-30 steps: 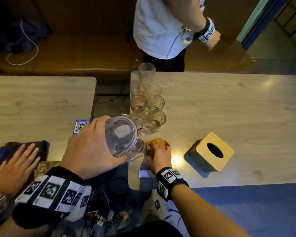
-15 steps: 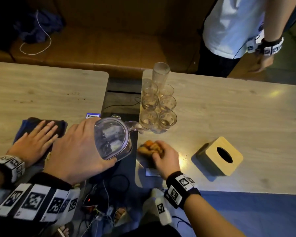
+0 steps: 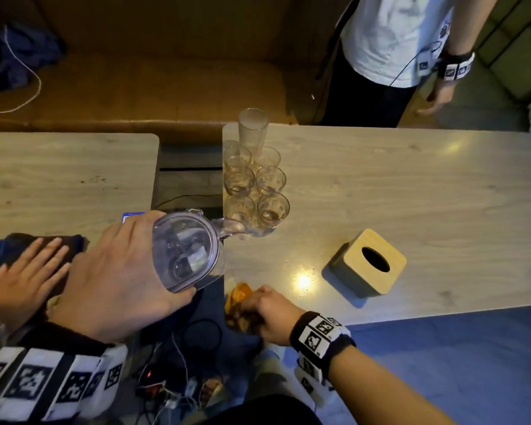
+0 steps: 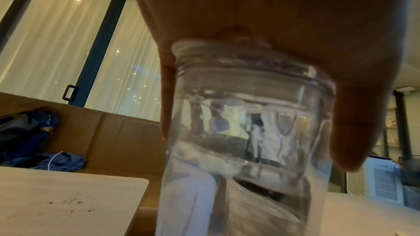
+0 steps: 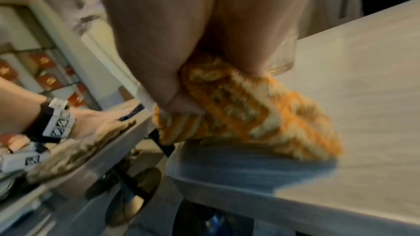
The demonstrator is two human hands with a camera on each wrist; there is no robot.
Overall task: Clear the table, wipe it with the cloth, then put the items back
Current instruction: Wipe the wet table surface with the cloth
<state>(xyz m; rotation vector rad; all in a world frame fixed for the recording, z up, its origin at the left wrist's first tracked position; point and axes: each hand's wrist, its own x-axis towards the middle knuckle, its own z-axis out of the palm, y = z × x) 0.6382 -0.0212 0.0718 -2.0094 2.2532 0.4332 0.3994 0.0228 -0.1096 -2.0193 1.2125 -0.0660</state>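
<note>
Our left hand (image 3: pixel 114 280) holds the clear jug (image 3: pixel 190 250) from the top, the fingers (image 4: pixel 354 132) curled around its lid and upper wall. The jug hangs over the gap between the two benches, and its spout points toward the glasses (image 3: pixel 255 191). In the left wrist view we see some water inside the jug.

Our right hand (image 3: pixel 267 314) grips the orange cloth (image 3: pixel 238 305), with the thumb and fingers (image 5: pixel 163 71) curled around a bunched part of it. The cloth lies on the near left corner of the right bench (image 3: pixel 411 185) and partly hangs over the edge.

The glasses stand in two rows along the left edge of this bench, touching or almost touching each other, and one taller glass (image 3: pixel 252 127) stands behind them. A wooden tissue box (image 3: pixel 370 266) lies on the same bench, to the right of the cloth and apart from it.

On the left bench (image 3: pixel 59 176) another person's hand (image 3: pixel 28 274) lies flat on a dark cloth (image 3: pixel 19 243). A second person in a white shirt (image 3: pixel 390 35) stands behind the right bench.
</note>
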